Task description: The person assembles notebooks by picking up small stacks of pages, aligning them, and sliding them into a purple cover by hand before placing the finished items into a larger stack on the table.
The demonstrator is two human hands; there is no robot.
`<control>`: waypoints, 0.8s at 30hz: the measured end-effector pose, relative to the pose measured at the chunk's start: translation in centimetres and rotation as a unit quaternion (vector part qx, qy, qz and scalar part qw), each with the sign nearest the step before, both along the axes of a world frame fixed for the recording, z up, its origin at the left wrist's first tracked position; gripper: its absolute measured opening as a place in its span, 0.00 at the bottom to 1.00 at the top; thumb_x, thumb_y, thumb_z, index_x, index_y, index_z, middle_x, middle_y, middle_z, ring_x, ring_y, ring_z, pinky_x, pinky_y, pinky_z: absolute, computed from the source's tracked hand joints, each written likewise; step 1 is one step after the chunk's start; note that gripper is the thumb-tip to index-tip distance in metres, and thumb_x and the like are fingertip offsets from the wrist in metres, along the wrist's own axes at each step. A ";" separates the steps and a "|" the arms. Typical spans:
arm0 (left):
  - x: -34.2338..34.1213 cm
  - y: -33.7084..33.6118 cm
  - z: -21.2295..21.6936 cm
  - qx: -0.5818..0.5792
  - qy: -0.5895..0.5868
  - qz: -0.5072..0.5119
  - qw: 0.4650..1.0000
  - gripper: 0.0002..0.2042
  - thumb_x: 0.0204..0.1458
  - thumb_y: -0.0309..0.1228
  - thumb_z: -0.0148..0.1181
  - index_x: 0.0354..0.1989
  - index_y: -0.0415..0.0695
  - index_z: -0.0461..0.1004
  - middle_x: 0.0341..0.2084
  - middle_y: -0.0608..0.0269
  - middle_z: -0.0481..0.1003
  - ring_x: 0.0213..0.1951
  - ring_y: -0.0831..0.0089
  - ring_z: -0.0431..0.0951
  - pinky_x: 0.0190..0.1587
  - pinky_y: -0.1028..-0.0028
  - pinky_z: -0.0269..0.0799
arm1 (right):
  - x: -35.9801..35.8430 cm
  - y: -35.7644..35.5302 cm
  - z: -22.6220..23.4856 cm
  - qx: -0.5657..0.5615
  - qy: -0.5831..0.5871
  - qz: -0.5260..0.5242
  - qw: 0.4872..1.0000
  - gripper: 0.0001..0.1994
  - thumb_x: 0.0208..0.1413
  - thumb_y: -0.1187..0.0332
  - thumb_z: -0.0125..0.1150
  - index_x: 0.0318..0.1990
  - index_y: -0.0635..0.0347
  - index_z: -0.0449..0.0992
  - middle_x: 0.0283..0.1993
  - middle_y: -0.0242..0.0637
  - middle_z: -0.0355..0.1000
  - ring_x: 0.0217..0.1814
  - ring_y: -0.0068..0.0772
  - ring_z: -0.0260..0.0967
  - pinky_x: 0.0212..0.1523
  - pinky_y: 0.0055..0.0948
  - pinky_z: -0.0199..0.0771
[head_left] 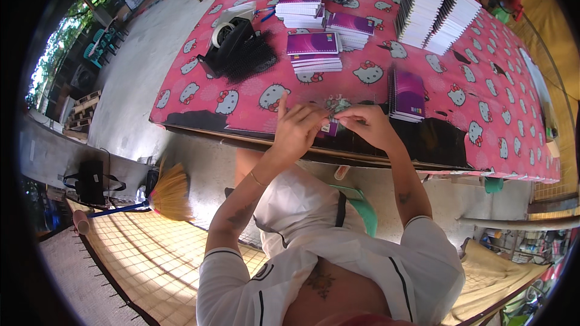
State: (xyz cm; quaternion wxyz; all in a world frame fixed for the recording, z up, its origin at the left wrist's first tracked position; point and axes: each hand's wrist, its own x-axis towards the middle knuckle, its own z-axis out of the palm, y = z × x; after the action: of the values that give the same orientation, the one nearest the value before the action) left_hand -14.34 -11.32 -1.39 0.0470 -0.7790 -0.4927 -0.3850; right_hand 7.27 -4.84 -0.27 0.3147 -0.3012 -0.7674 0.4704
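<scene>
My left hand (298, 125) and my right hand (365, 122) meet over the table's near edge, fingertips pinched close together. Whatever small thing they pinch is too small and covered to make out. Just below the fingertips shows a small purple printed piece (328, 128), partly hidden by my hands. A little heap of pale greenish bits (339, 104) lies right behind the fingers. To the right of my right hand stands a stack of purple spiral notebooks (408, 93). Beyond my hands, another stack of purple notebooks (314, 44) lies flat.
The table wears a pink cartoon-cat cloth (241, 99), torn to black along the near edge. A tape dispenser (225, 37) sits at the left beside black netting (254, 57). Tall piles of white spiral-bound pads (421, 9) stand far right. A broom (171, 193) is at lower left.
</scene>
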 end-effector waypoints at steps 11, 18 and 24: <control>0.2 -0.2 0.7 -0.012 -0.017 -0.010 1.000 0.06 0.53 0.31 0.63 0.37 0.46 0.79 0.33 0.65 0.79 0.39 0.64 0.77 0.58 0.55 0.59 | -0.1 1.5 0.4 0.112 0.005 0.067 0.991 0.06 0.51 0.72 0.67 0.34 0.64 0.78 0.29 0.39 0.75 0.28 0.30 0.72 0.31 0.29 0.73; -0.1 -0.1 1.0 -0.022 0.012 -0.039 0.999 0.07 0.51 0.32 0.64 0.37 0.45 0.79 0.31 0.65 0.78 0.36 0.64 0.76 0.51 0.60 0.62 | -0.3 1.2 0.3 0.150 0.004 0.088 0.985 0.05 0.45 0.77 0.65 0.30 0.65 0.75 0.27 0.38 0.74 0.28 0.30 0.71 0.30 0.28 0.70; 1.5 -1.0 2.3 -0.025 0.052 -0.056 0.997 0.11 0.46 0.25 0.64 0.40 0.42 0.77 0.31 0.60 0.76 0.34 0.61 0.74 0.41 0.64 0.66 | -0.4 0.4 -0.1 0.170 -0.030 -0.054 0.984 0.07 0.40 0.77 0.65 0.25 0.65 0.70 0.24 0.40 0.70 0.25 0.34 0.70 0.29 0.30 0.69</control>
State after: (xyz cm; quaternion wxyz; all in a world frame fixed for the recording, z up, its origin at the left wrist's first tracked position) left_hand -12.84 -12.27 0.87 0.0312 -0.8256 -0.4544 -0.3330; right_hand 6.91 -4.41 -0.41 0.3630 -0.2982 -0.8279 0.3065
